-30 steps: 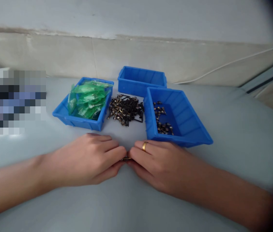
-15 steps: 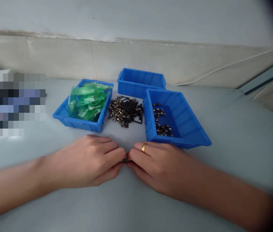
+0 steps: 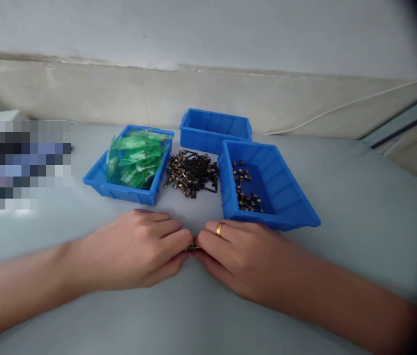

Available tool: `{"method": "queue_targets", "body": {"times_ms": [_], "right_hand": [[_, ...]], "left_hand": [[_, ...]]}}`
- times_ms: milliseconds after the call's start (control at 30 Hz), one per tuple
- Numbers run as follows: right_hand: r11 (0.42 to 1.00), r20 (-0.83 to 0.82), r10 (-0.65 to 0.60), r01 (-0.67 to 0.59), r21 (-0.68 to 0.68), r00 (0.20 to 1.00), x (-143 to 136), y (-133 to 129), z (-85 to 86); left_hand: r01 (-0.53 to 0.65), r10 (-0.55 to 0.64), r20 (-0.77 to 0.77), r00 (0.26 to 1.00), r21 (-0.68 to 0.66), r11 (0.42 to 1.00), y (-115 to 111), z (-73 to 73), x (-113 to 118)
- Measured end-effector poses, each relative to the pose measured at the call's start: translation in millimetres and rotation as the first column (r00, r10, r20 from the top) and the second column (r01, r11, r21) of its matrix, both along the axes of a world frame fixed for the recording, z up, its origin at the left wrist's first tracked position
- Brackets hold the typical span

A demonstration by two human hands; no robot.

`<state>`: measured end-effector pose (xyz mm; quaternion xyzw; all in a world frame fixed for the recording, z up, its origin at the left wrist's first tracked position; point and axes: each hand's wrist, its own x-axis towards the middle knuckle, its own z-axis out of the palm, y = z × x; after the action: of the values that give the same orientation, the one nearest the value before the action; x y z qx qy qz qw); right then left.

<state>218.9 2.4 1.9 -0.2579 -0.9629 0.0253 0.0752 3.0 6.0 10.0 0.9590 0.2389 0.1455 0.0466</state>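
My left hand (image 3: pixel 149 249) and my right hand (image 3: pixel 243 256) meet fingertip to fingertip above the near part of the table. Between them is a thin, brassy metal screw (image 3: pixel 192 248), pinched at one end by each hand. Fingers cover most of it, so its head and tip are hidden. A gold ring sits on a finger of the right hand. Just beyond the hands lies a heap of dark and brassy screws (image 3: pixel 191 172). The right hand is close to the front wall of a blue bin (image 3: pixel 286 190) holding several small metal pieces.
At the left, another blue bin (image 3: pixel 120 193) is filled with green plastic bags (image 3: pixel 138 153). A third blue bin (image 3: pixel 216 140) stands behind the heap, near the wall (image 3: pixel 101 91). A white cable (image 3: pixel 327 113) runs along the wall at right. A blurred-out patch covers the far left.
The whole view has shifted slightly, so everything sits a little lower in the picture. Both hands keep their pinch on the screw, with hardly any visible movement.
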Motion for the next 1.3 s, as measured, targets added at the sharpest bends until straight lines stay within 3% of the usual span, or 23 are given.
{"method": "queue_targets", "body": {"times_ms": [1300], "right_hand": [[1.0, -0.012, 0.006, -0.006, 0.005, 1.0, 0.6, -0.2, -2.3]], "left_hand": [[0.007, -0.007, 0.012, 1.0, -0.01, 1.0, 0.6, -0.6, 0.1]]}}
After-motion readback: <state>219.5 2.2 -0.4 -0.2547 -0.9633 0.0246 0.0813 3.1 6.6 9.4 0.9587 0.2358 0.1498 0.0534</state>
